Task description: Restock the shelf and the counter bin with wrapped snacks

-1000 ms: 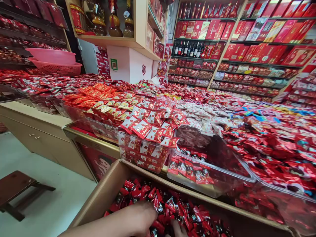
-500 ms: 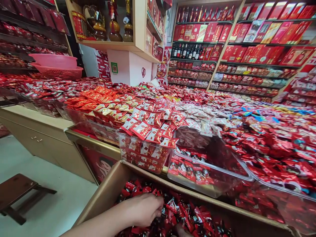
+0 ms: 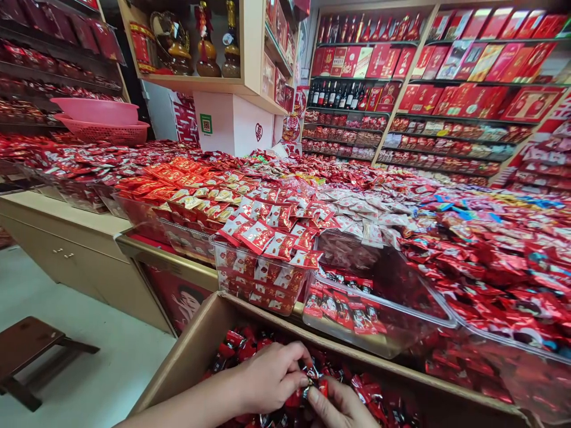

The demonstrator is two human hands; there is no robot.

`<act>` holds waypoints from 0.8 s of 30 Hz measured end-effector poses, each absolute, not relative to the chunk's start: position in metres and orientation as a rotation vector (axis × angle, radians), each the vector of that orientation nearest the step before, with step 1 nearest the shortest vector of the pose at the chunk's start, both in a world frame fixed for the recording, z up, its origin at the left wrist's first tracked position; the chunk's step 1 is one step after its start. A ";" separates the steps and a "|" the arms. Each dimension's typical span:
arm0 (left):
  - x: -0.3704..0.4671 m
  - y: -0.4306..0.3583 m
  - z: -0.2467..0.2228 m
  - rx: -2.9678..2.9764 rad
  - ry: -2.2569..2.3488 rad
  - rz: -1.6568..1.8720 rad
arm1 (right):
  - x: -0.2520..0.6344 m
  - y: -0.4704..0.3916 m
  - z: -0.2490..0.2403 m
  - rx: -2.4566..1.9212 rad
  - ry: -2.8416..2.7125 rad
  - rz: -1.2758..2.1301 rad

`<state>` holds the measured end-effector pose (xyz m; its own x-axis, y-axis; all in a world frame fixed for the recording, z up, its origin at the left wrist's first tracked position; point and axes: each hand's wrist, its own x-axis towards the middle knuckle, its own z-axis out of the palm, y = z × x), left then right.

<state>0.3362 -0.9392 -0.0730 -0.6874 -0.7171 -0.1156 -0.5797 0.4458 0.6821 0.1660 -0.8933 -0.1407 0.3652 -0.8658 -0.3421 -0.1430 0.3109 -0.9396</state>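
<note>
Over an open cardboard box [image 3: 173, 371], my left hand [image 3: 270, 377] reaches in from the lower left, its thumb and forefinger closed at a wrapped candy. My right hand [image 3: 341, 407] comes from below, thumb and fingers pinched on a small red-and-black wrapped candy [image 3: 322, 387]. The fingertips of both hands nearly meet there, and partly cover what they grip. Loose red-and-black candies [image 3: 241, 342] lie below them in the box. Just beyond its far edge stands a clear plastic bin [image 3: 383, 339] with a few rows of similar candies along its bottom and front.
A bin heaped with red-and-white packets [image 3: 261, 285] stands beside the clear one. More candy piles [image 3: 491, 255] spread to the right. A dark wooden stool [image 3: 33, 345] stands on the floor at left. Pink baskets [image 3: 100, 113] sit on the far left counter.
My right hand has risen into view from the candies at the bottom. My left hand has shifted slightly right, and the two now meet at the candies between their fingertips.
</note>
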 end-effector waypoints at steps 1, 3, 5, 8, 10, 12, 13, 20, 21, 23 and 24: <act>0.336 -0.939 -0.073 1.135 -2.486 -1.096 | 0.167 -0.893 -0.141 -1.147 1.136 -0.652; 0.336 -0.939 -0.073 1.140 -2.444 -1.153 | 0.167 -0.894 -0.140 -1.127 1.142 -0.678; 0.336 -0.939 -0.072 1.147 -2.404 -1.209 | 0.166 -0.894 -0.140 -1.135 1.101 -0.690; 0.335 -0.939 -0.071 1.170 -2.376 -1.267 | 0.164 -0.895 -0.141 -1.170 1.025 -0.680; 0.335 -0.939 -0.070 1.191 -2.375 -1.274 | 0.164 -0.895 -0.139 -1.188 0.998 -0.688; 0.334 -0.939 -0.071 1.219 -2.367 -1.259 | 0.165 -0.895 -0.135 -1.188 1.013 -0.761; 0.334 -0.939 -0.071 1.227 -2.360 -1.250 | 0.166 -0.895 -0.133 -1.179 1.033 -0.803; 0.333 -0.938 -0.070 1.213 -2.358 -1.160 | 0.167 -0.894 -0.117 -1.152 1.111 -0.858; 0.333 -0.938 -0.070 1.206 -2.357 -1.156 | 0.166 -0.894 -0.116 -1.153 1.112 -0.858; 0.333 -0.938 -0.070 1.199 -2.355 -1.159 | 0.165 -0.894 -0.117 -1.154 1.114 -0.854; 0.333 -0.938 -0.070 1.198 -2.356 -1.161 | 0.164 -0.894 -0.118 -1.155 1.114 -0.851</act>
<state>0.3327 -0.9379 -0.0703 -0.6286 -0.7680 -0.1226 -0.5652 0.3427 0.7504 0.1641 -0.8944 -0.1178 0.2599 -0.9392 -0.2245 -0.0304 0.2244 -0.9740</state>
